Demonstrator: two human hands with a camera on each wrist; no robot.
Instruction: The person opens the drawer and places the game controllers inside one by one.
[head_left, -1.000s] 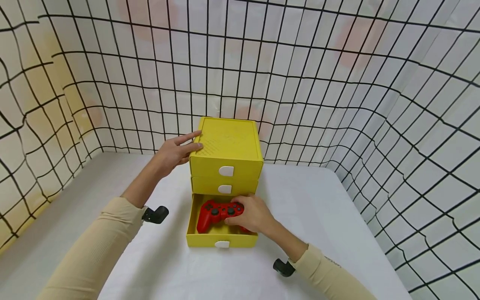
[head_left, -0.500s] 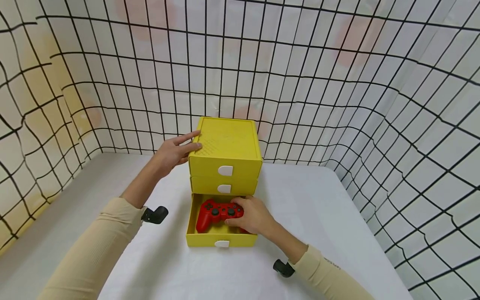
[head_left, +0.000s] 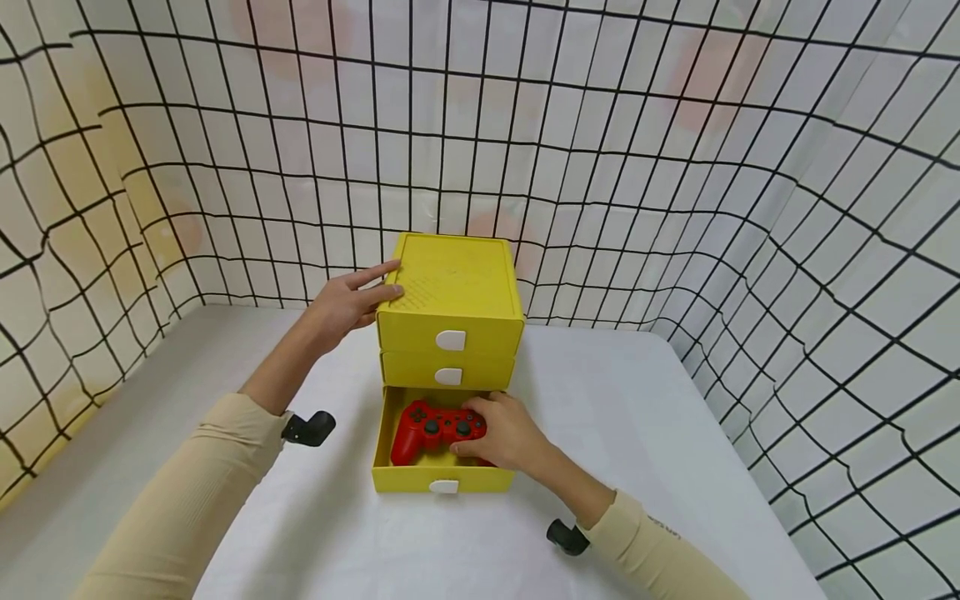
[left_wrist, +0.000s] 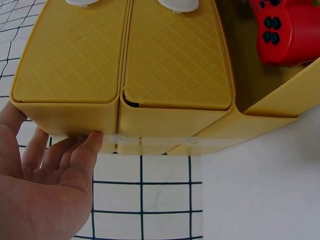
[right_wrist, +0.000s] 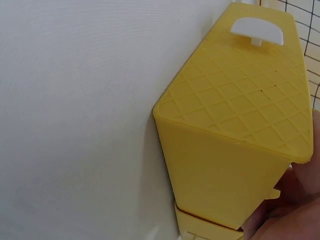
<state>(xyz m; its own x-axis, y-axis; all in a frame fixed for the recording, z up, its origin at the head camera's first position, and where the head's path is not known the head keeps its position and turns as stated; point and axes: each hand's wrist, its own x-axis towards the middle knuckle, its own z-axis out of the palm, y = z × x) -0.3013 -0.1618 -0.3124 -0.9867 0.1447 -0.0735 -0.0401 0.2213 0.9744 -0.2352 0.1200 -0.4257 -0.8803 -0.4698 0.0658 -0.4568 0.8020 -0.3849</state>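
A yellow three-drawer unit [head_left: 457, 279] stands on the white table with its bottom drawer [head_left: 401, 480] pulled out. In that drawer lies a red game controller [head_left: 431, 427], its left half exposed. My right hand [head_left: 510, 433] grips the controller's right end, fingers at the far edge and thumb at the near edge. The right wrist view shows the drawer's outer side, and the controller is hidden there. My left hand [head_left: 341, 312] rests against the unit's upper left side, fingertips on the top edge. Its fingers [left_wrist: 82, 155] touch the side wall in the left wrist view.
The two upper drawers, with white tabs [head_left: 451, 340], are closed. White table surface [head_left: 622, 433] extends on both sides of the unit. Black grid netting [head_left: 600, 167] over white sheeting encloses the back and sides. Black wrist-worn devices [head_left: 309, 429] sit at both cuffs.
The controller has shifted very slightly toward the person in the right hand's grip. The left hand and the drawers hold their places.
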